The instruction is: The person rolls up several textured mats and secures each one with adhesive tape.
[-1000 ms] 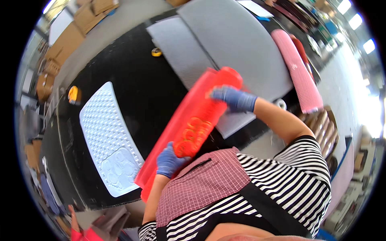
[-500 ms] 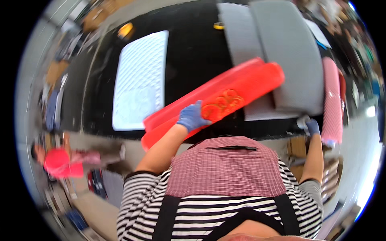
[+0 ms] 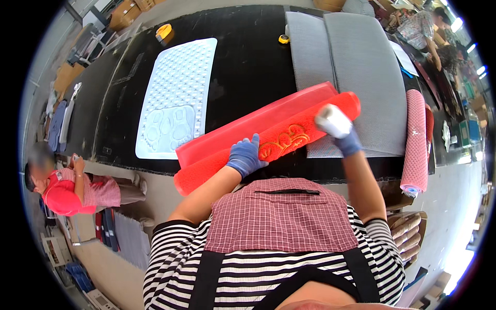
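A red plush mat [image 3: 310,124] with orange raised loops lies part rolled at a slant across the black table's near side; its smooth red backing [image 3: 268,117] shows along the far side. My left hand [image 3: 245,156], in a blue glove, grips the near roll around its middle, thumb toward the orange loops. Over the mat's right part is my right hand [image 3: 347,140], also gloved in blue and closed around a white roll [image 3: 333,121]. Motion blurs this roll, so its exact kind cannot be told. Part of the mat is hidden behind it.
A pale blue bumpy mat [image 3: 173,98] lies left on the black table [image 3: 248,57]. Grey mats [image 3: 367,77] are at right, beside a rolled pink mat [image 3: 415,139]. Yellow tape [image 3: 164,32] and a tape measure [image 3: 283,39] sit farther back. A co-worker [image 3: 67,194] stands at left.
My right hand has swung left from beside the pink roll to above the red mat, carrying the white roll. My left hand keeps its grip on the mat.
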A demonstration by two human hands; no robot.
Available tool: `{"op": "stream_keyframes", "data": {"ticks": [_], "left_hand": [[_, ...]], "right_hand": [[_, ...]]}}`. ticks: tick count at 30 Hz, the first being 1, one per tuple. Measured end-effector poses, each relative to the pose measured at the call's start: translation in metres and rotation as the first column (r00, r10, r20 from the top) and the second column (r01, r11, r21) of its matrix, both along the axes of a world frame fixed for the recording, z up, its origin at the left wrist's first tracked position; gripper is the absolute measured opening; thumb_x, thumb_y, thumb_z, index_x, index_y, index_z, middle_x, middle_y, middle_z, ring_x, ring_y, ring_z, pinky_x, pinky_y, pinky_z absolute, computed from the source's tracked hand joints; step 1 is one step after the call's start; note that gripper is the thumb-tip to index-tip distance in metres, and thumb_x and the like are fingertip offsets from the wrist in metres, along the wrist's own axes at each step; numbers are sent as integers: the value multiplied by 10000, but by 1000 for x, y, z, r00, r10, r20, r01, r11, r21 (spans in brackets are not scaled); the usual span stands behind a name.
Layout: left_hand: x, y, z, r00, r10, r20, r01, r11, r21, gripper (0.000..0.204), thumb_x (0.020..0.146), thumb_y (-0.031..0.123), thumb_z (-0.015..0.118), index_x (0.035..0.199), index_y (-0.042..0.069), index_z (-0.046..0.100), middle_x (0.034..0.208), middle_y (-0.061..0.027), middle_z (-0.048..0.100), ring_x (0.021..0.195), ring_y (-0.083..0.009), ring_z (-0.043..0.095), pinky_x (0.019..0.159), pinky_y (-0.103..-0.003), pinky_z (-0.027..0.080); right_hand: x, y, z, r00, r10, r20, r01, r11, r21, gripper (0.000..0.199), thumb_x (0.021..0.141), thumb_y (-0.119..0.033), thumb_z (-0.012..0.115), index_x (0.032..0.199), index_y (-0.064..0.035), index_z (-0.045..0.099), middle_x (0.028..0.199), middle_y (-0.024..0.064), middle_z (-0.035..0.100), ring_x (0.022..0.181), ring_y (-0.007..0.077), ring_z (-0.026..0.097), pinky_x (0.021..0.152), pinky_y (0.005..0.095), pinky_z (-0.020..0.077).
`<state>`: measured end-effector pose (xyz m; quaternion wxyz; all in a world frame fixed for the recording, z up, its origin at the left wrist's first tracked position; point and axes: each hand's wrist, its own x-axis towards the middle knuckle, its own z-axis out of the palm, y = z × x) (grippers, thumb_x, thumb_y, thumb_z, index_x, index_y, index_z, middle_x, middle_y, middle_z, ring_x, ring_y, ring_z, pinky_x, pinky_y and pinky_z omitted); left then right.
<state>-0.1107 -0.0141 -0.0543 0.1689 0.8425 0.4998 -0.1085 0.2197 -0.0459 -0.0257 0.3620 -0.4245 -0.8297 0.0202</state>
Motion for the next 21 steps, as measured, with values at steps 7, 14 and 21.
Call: {"op": "stream_keyframes", "data": {"ticks": [7, 14, 21], "left_hand": [[-5, 8, 2, 987, -39, 155, 31, 998, 50, 993, 676, 581, 837, 1415, 29, 469, 1213, -215, 631, 1111, -349, 634, 930, -426, 511], [1, 56, -40, 326, 573, 752, -40, 803, -595, 549, 858, 362, 790, 1238, 3, 624, 1096, -137, 716, 1029, -228, 663, 953, -327, 490], [23, 62, -59, 59, 681, 730, 177, 712, -679, 207, 935, 162, 708, 1077, 12, 702, 1002, -41, 714, 927, -127, 643, 872, -276, 503]], "right_hand": [[-145, 90, -96, 335, -551, -764, -338, 687, -644, 233, 978, -185, 595, 1126, -36, 694, 1001, 39, 718, 901, 129, 676, 777, 299, 543], [-152, 88, -107, 408, -580, -705, -251, 671, -698, 243, 977, -192, 599, 1134, -35, 696, 1002, 57, 717, 894, 131, 674, 765, 298, 536], [-127, 76, -95, 760, -463, -455, -125, 584, -802, 216, 964, -165, 593, 1151, -104, 682, 1008, 76, 717, 933, 181, 695, 820, 314, 548]]}}
